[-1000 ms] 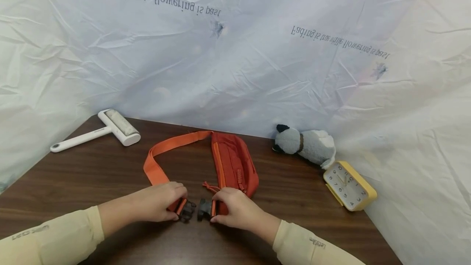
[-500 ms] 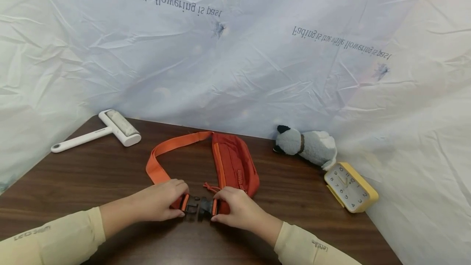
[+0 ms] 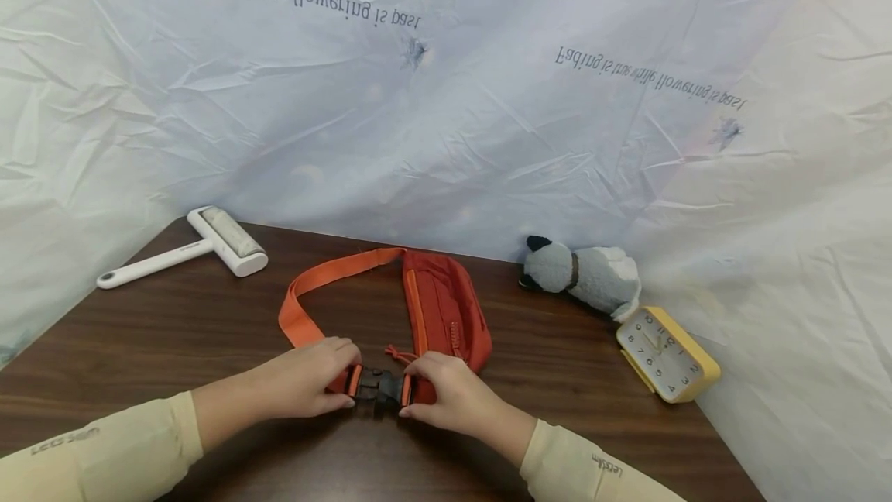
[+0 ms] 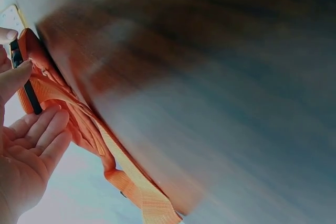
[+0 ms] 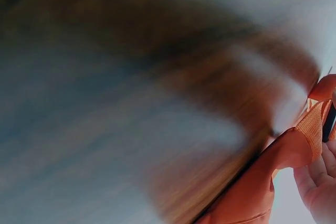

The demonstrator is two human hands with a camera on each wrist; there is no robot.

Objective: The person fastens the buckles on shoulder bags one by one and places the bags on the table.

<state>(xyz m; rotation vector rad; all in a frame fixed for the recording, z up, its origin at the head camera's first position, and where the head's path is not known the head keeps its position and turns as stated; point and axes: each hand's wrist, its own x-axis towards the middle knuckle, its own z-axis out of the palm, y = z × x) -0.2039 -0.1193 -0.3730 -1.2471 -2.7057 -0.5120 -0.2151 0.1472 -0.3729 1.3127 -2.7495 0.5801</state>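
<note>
A red-orange waist bag (image 3: 446,308) lies on the brown table, its orange strap (image 3: 301,297) looping out to the left. In the head view my left hand (image 3: 303,382) pinches the pronged half (image 3: 364,384) of a black side-release buckle between thumb and fingers. Opposite it, my right hand (image 3: 456,393) pinches the socket half (image 3: 390,390) near the bag's end. The two halves meet in line, with the prongs running into the socket. The left wrist view shows the black buckle (image 4: 32,97) edge-on between thumb and fingers. Only part of the buckle (image 5: 329,123) shows in the right wrist view.
A white lint roller (image 3: 226,242) lies at the table's back left. At the back right are a grey plush toy (image 3: 592,277) and a yellow alarm clock (image 3: 665,355). A pale printed sheet (image 3: 446,115) hangs behind the table (image 3: 230,324).
My left hand has moved slightly right, bringing the pronged half across the gap into the socket half. The right hand has stayed nearly in place. The bag lies as before.
</note>
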